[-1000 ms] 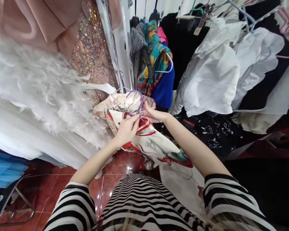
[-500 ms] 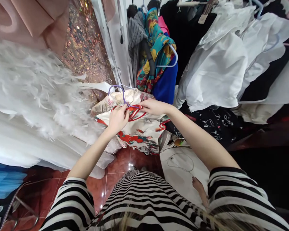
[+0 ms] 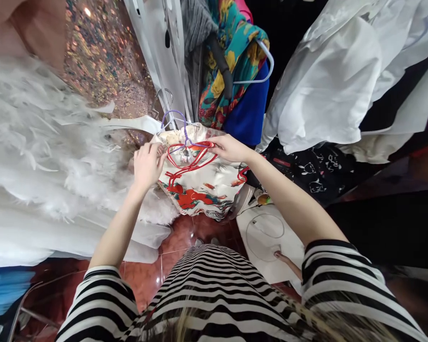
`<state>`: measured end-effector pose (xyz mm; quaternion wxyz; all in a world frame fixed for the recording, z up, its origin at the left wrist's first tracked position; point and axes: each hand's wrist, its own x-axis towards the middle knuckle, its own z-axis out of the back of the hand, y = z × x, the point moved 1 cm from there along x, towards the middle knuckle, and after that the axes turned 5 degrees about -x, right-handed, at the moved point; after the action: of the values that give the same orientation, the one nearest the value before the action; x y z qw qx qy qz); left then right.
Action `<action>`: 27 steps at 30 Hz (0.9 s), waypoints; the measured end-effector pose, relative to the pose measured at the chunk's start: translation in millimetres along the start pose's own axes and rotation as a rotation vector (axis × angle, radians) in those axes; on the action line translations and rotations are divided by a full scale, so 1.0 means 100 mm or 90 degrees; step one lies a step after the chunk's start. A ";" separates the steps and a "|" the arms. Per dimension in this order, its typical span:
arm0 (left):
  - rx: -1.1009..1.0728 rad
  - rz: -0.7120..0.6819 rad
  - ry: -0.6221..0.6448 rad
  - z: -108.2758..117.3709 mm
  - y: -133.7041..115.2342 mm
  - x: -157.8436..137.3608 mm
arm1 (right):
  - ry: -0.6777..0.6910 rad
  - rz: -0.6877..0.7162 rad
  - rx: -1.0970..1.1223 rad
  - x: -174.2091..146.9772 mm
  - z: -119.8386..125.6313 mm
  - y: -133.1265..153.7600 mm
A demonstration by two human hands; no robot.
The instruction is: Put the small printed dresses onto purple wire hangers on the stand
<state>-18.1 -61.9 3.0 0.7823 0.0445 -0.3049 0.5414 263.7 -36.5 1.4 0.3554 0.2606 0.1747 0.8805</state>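
Observation:
A white dress (image 3: 214, 183) with red piping and a red-orange print hangs on a purple hanger (image 3: 185, 128) in front of me. My right hand (image 3: 231, 148) pinches its red-trimmed shoulder beside the hanger's right arm. At the dress's left shoulder, my left hand (image 3: 148, 164) has its fingers curled over the edge and its thumb in front; part of that grip is hidden. The red-edged neckline lies loosely around the middle of the hanger. Behind it, another cream floral garment (image 3: 173, 137) shows.
White feathered clothing (image 3: 57, 142) and a sequined garment (image 3: 107, 61) hang left. A white rack post (image 3: 153, 52) stands behind. Right are a teal floral garment (image 3: 217, 90) and white blouses (image 3: 328, 90). Another person's hand (image 3: 280, 256) touches a white surface (image 3: 249, 237) with a cable.
My left hand has moved left from the neckline to the dress's left shoulder, uncovering the collar and red ties. My right hand keeps its pinch. The view has shifted slightly.

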 end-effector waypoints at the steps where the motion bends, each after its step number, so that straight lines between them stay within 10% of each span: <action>1: -0.002 0.000 0.031 -0.05 0.07 0.01 | -0.001 -0.006 0.003 0.01 -0.01 -0.02; 15: -0.159 -0.048 0.124 -0.31 0.26 0.13 | -0.035 -0.101 -0.013 0.13 -0.18 -0.21; 27: -0.114 -0.009 0.012 -0.45 0.40 0.29 | -0.228 -0.276 -0.199 -0.03 -0.81 -0.31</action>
<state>-27.0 -3.3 -28.9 0.7900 -0.0286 -0.3443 0.5065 235.0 -27.4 -80.3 0.5954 0.3108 0.0234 0.7405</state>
